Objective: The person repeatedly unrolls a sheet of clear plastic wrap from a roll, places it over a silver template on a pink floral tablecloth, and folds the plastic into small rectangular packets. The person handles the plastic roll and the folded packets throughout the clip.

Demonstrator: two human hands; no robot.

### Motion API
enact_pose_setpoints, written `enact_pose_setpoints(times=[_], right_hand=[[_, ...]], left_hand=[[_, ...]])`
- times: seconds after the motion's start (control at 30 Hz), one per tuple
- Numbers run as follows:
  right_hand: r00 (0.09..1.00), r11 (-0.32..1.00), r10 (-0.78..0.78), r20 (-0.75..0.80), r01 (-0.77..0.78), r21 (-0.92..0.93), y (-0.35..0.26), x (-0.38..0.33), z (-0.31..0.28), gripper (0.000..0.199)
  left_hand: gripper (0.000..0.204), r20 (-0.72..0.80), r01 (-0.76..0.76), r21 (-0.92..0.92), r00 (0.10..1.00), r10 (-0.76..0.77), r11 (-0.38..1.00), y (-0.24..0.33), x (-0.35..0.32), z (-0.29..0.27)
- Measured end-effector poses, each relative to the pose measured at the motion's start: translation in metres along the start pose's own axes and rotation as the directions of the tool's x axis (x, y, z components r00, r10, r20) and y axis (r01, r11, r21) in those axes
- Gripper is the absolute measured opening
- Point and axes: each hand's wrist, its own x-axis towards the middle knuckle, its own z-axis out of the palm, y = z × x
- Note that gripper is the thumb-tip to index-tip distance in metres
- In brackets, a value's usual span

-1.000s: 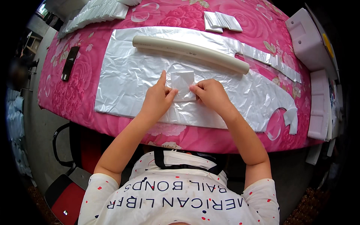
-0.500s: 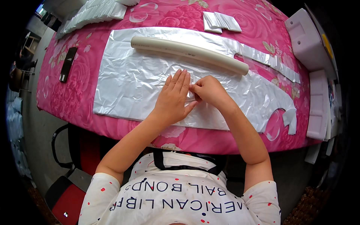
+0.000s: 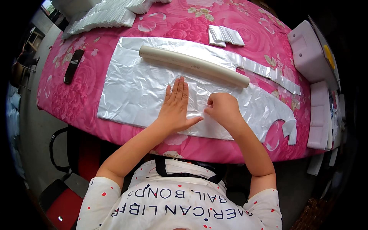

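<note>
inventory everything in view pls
cloth: 1, pink floral, centre
plastic: layers unclear, silvery white, on cloth
tube: 1, cream, on plastic
folded sheet: 1, white, on plastic
small packets: several, white, far side
packet row: many, white, far left
slim object: 1, black, left
foam pieces: 2, white, right
chairs: apparently 2, red-black, lower left
blurred pile: 1, bluish, left edge
shirt: 1, white, bottom
left hand: 1, bare, flat over folded sheet
right hand: 1, bare, curled, over plastic

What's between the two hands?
In the head view, a small folded plastic piece, partly under the left hand, then some larger plastic sheet before the right hand.
</note>
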Motion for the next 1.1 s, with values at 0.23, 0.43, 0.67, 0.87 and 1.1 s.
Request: enact_pose_setpoints(times=[0.23,0.43,0.67,0.87,1.1], right_hand=[[0.844,0.87,-0.49,-0.22,0.49,-0.058,-0.021,0.039,0.054,0.057],[0.889,0.883,-0.428,-0.161,0.449,0.137,-0.083,0.006,0.1,0.066],[0.746,0.683,-0.66,0.086,0.549,0.483,-0.141,-0.068,0.139,0.056],[0.607,0.584,-0.793,0.055,0.729,0.357,-0.105,-0.031,0.076,0.01],[0.901,0.789,-0.336,-0.276,0.429,0.441,-0.004,0.061,-0.015,0.011]], left_hand=[[0.046,0.098,0.205,-0.789,0.973,-0.21,0.579,-0.012,-0.072,-0.047],[0.037,0.797,0.857,-0.516,0.48,-0.367,-0.001,-0.021,-0.175,-0.062],[0.029,0.58,0.602,-0.761,0.468,-0.667,-0.24,-0.002,-0.189,-0.047],[0.024,0.513,0.619,-0.249,0.737,-0.44,0.745,-0.008,-0.148,-0.102],[0.034,0.046,0.337,-0.382,0.937,-0.346,0.861,-0.008,-0.119,-0.102]])
